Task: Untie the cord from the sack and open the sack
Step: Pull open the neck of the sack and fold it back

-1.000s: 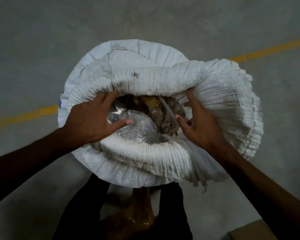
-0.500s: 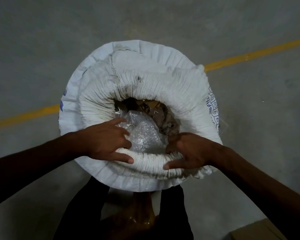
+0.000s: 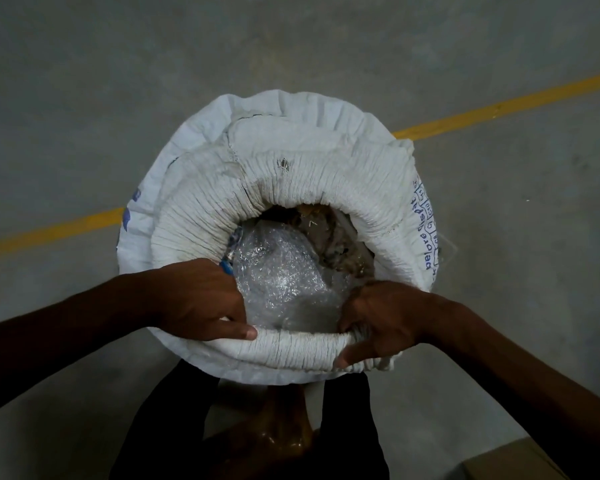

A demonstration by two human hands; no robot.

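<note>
A white woven sack (image 3: 326,174) stands upright on the floor below me, its mouth rolled down into a thick pleated rim. The mouth gapes open, showing a clear bubble-wrap bundle (image 3: 281,282) and brownish scraps behind it. My left hand (image 3: 201,299) grips the near rim on the left, fingers inside the mouth, thumb along the outside. My right hand (image 3: 378,320) clamps the near rim on the right, bunching the fabric. No cord is visible anywhere.
The bare concrete floor (image 3: 84,98) carries a yellow painted line (image 3: 499,109) running diagonally behind the sack. A cardboard box corner (image 3: 520,462) shows at the bottom right. My dark trouser legs (image 3: 174,427) and a brown object stand right under the sack.
Both hands moved from the sides of the mouth to the near rim and gripped it. The loose flared fabric on the right got rolled down, and the opening grew wider.
</note>
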